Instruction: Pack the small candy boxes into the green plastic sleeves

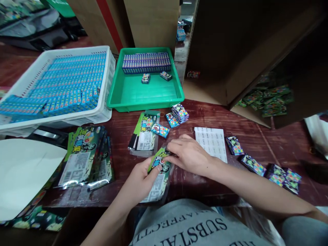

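My left hand (144, 179) grips a dark green printed plastic pouch (159, 182), thumb on its front. At the pouch's upper end my right hand (186, 153) is closed, fingers and thumb pinched at the edge; whether a small box is inside I cannot see. Just beyond lies another green pouch (146, 131) in clear film, with a small blue box (160, 130) on its right side. A small stack of purple boxes (180, 113) stands behind my right hand, a blue box (172, 120) beside it. Right of that hand lies a white sticker sheet (211, 141).
A green tray (146, 105) holds a purple row and two loose boxes. The white basket (109, 92) is packed with blue boxes. Piled pouches (82, 153) lie left; several small boxes (252, 164) lie right. An open carton (207, 94) and another with green packets (271, 99) stand beyond.
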A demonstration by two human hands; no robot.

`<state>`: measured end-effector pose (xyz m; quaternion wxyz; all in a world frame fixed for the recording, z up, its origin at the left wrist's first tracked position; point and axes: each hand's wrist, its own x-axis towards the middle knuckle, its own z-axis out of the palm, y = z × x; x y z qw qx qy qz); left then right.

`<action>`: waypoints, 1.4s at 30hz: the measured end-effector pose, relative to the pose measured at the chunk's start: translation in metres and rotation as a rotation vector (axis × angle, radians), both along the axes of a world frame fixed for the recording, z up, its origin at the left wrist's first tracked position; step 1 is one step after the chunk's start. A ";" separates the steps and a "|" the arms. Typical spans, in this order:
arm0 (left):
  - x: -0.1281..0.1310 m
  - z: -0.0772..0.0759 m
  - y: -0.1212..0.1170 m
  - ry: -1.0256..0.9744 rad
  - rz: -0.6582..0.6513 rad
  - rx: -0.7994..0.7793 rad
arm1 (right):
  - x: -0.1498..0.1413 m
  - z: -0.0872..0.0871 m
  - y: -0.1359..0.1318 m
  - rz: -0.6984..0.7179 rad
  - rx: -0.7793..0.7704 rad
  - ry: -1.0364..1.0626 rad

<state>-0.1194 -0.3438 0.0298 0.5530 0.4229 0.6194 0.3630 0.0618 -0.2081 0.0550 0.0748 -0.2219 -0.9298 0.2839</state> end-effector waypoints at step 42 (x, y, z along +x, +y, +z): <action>-0.020 -0.025 0.014 -0.021 0.304 0.054 | 0.009 -0.058 -0.026 -0.356 -0.679 0.433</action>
